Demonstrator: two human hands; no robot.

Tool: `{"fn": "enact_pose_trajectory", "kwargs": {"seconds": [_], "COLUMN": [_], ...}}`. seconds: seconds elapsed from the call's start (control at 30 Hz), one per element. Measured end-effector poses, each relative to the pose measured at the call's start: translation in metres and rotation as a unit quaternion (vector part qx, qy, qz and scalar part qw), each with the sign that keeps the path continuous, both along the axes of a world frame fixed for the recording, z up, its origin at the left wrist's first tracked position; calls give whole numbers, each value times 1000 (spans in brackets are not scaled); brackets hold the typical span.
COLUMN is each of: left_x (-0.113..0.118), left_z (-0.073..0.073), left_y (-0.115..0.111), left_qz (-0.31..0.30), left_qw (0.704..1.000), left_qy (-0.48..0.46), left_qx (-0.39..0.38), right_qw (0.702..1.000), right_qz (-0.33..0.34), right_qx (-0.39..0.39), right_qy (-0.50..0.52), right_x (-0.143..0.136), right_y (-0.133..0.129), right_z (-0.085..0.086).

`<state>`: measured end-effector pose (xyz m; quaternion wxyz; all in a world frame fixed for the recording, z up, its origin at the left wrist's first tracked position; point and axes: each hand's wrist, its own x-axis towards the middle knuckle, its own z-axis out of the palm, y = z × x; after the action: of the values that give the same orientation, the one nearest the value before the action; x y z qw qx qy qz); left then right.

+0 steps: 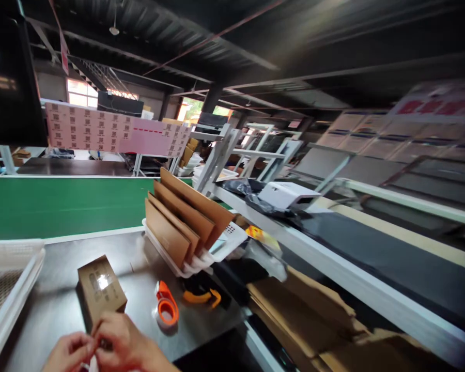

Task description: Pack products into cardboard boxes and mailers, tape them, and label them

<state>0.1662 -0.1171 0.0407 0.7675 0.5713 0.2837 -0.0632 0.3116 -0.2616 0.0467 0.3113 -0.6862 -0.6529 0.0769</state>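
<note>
Low in the head view, my left hand (70,352) and my right hand (121,342) meet with fingers pinched together. A small whitish item shows between and below them, too covered to name. Just beyond my fingers lies a closed brown cardboard box (104,297), with a shiny patch of tape on its top. To the right of the box, an orange tape dispenser (166,305) rests on the metal table (139,279). Beside it is a black and orange tool (201,297), blurred.
A white basket (160,253) holds several upright cardboard sheets (186,217). At the left edge stands a white perforated tray (11,305). Folded cardboard (302,315) lies low on the right, under a shelf with a white printer-like device (289,196). A green conveyor belt (62,206) runs behind the table.
</note>
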Motion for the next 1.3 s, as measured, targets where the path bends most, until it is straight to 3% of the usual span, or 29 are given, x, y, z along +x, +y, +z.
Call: {"fn": "enact_pose_trajectory", "kwargs": {"seconds": [0.13, 0.23, 0.3, 0.37, 0.43, 0.53, 0.6, 0.7, 0.8, 0.97, 1.13, 1.23, 1.3], "left_x": [-7, -10, -11, -17, -27, -50, -70, -100, -120, -132, -132, -129, -127], "left_z": [24, 29, 16, -5, -30, -59, -72, -86, -100, -116, -112, -105, -102], "left_y": [-12, -16, -13, -4, 8, 23, 25, 19, 11, 4, -2, -2, -3], "left_qz": [31, 45, 59, 70, 73, 80, 82, 48, 26, 82, 96, 86, 91], "left_qw": [996, 995, 995, 993, 982, 942, 922, 917, 923, 926, 931, 933, 932], "left_qy": [23, 35, 63, 98, 160, 253, 282, 282, 263, 271, 274, 280, 285], "left_qx": [-82, -85, -55, -11, 70, 207, 252, 277, 278, 251, 223, 210, 204], "right_qw": [995, 989, 981, 966, 943, 916, 923, 939, 956, 985, 994, 982, 973], "right_qz": [70, 103, 107, 63, -34, -173, -201, -184, -166, -133, 18, 12, -13], "right_qx": [65, 103, 112, 124, 143, 133, 72, 21, -7, -16, -67, -131, -168], "right_qy": [-20, 34, 113, 216, 300, 338, 319, 290, 242, 106, -79, -139, -156], "right_x": [-1, -9, -12, -9, 5, 49, 84, 124, 136, 123, 122, 122, 113], "right_y": [-5, -17, -26, -32, -25, 15, 55, 108, 131, 120, 119, 115, 97], "right_z": [14, 31, 38, 41, 37, 21, 3, -28, -58, -88, -92, -89, -91]}}
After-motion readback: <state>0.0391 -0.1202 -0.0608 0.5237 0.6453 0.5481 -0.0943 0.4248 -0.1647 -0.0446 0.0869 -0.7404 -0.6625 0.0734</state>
